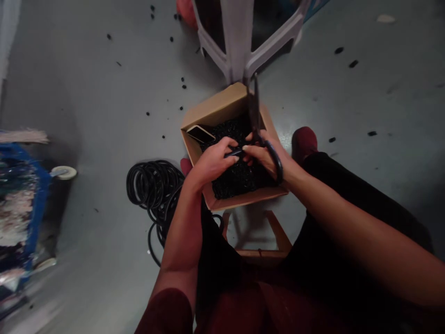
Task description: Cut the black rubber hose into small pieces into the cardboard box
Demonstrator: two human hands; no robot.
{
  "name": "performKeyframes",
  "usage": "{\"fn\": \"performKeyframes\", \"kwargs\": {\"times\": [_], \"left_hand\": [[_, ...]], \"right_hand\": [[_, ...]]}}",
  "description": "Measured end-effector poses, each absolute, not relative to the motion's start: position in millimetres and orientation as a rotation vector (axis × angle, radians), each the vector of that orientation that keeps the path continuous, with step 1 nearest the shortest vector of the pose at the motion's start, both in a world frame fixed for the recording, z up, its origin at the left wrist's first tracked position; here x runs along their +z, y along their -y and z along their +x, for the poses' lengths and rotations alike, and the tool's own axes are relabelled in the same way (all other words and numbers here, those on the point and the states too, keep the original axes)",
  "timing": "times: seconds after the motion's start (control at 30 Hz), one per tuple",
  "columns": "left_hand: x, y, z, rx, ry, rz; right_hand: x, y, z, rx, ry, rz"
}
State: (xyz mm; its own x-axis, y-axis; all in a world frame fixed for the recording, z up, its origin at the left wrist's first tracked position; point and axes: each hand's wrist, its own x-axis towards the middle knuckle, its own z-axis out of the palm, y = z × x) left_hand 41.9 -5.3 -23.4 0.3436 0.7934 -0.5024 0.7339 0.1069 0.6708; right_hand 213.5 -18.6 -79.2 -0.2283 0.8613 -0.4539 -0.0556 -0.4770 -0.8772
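Over an open cardboard box point(239, 202), my left hand point(217, 160) is closed, with a short stretch of black tube point(236, 152) between thumb and fingers. My right hand point(266, 153) is closed too, holding a pair of scissors point(255, 104) with blades pointing away from me and dark handles against the palm. Its thumb and fingertips meet the tube's end, close to my left fingers. Many small black pieces point(231, 178) fill the box. A dark, flat rectangular object with a pale edge point(200, 134) leans in the box's left corner.
Coils of black tube point(153, 185) lie on the floor left of the box. A pale plastic stool point(238, 37) stands beyond it. Small black bits point(184, 86) are scattered about the floor. At far left is a blue container point(41, 185) with a caster point(64, 172).
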Motion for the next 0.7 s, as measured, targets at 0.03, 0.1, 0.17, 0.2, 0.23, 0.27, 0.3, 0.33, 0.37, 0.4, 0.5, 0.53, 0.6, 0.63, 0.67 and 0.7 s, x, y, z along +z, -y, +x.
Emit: {"fn": "performKeyframes", "kwargs": {"times": [0.03,0.1,0.17,0.2,0.23,0.27,0.3,0.33,0.37,0.4,0.5,0.53,0.6,0.63,0.67,0.7], "left_hand": [[-23.8,6.0,45.4,0.087,-1.395,1.639],[-24.6,7.0,51.1,0.105,-1.403,1.672],[-25.2,7.3,54.7,0.104,-1.43,1.721],[-25.5,7.3,55.7,0.099,-1.445,1.745],[-25.9,7.3,56.3,0.095,-1.458,1.769],[-26.3,7.3,56.4,0.093,-1.47,1.794],[-26.9,7.4,56.3,0.092,-1.481,1.819],[-27.6,7.7,56.0,0.092,-1.494,1.843],[-28.5,8.1,55.8,0.097,-1.511,1.865],[-29.3,8.6,55.7,0.107,-1.53,1.884],[-31.3,10.5,57.4,0.186,-1.563,1.924],[-31.4,11.0,58.5,0.213,-1.562,1.932],[-30.9,11.3,60.3,0.235,-1.557,1.94],[-30.3,11.2,60.6,0.238,-1.555,1.938],[-29.4,10.7,60.2,0.246,-1.556,1.93],[-28.5,10.0,58.9,0.268,-1.559,1.917]], "right_hand": [[-82.0,18.3,214.4,1.749,1.0,-1.371],[-86.2,17.2,215.8,1.7,0.987,-1.401],[-88.2,14.6,217.3,1.667,0.977,-1.424],[-88.5,12.9,218.7,1.645,0.97,-1.437],[-88.6,10.9,220.7,1.618,0.96,-1.453],[-88.6,8.7,223.5,1.592,0.956,-1.461],[-88.8,6.4,227.0,1.566,0.96,-1.458],[-89.2,4.3,231.0,1.543,0.964,-1.448],[-89.8,2.3,235.4,1.528,0.968,-1.429],[-90.7,0.8,239.7,1.503,0.962,-1.417],[-94.4,-1.0,248.9,1.444,0.97,-1.382],[-95.4,-0.7,249.9,1.434,0.996,-1.37],[-95.7,1.0,248.4,1.435,1.055,-1.36],[-94.6,2.1,246.1,1.433,1.069,-1.363],[-92.6,3.2,243.1,1.436,1.064,-1.375],[-89.9,4.2,239.6,1.435,1.045,-1.391]]}}
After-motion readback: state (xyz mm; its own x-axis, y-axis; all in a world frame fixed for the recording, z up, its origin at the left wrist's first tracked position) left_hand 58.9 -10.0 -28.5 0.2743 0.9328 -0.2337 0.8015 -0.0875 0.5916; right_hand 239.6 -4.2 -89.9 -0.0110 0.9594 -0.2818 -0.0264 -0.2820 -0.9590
